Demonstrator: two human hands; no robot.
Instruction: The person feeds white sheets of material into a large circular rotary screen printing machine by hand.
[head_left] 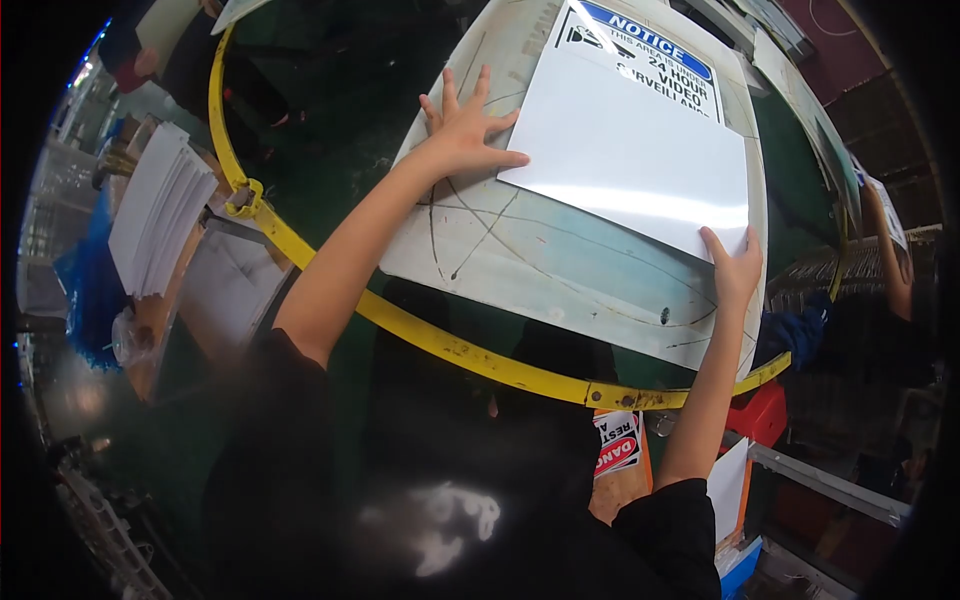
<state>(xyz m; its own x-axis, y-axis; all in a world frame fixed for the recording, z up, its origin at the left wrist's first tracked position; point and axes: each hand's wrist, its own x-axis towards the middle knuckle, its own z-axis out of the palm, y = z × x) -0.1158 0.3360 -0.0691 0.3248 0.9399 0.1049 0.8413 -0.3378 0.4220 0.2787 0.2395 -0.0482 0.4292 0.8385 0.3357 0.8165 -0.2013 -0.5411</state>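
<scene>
A blank white sheet [640, 170] lies on a pale, scratched board [540, 245]. Above its upper edge shows the top of a sign [660, 60] reading NOTICE and 24 HOUR VIDEO SURVEILLANCE; the sign's lower part is not visible. My left hand [462, 135] is open at the sheet's left side, fingers spread over the board, with the thumb and index finger touching the edge. At the near right corner, my right hand [736, 265] grips the sheet, its thumb at the front edge and a finger at the right edge.
A yellow curved rail [480, 360] runs between my body and the board. Stacked white sheets [165, 215] stand at left. Below the rail are red-and-white DANGER signs [618, 442] and a red object [762, 412]. Another person's arm [885, 240] is at right.
</scene>
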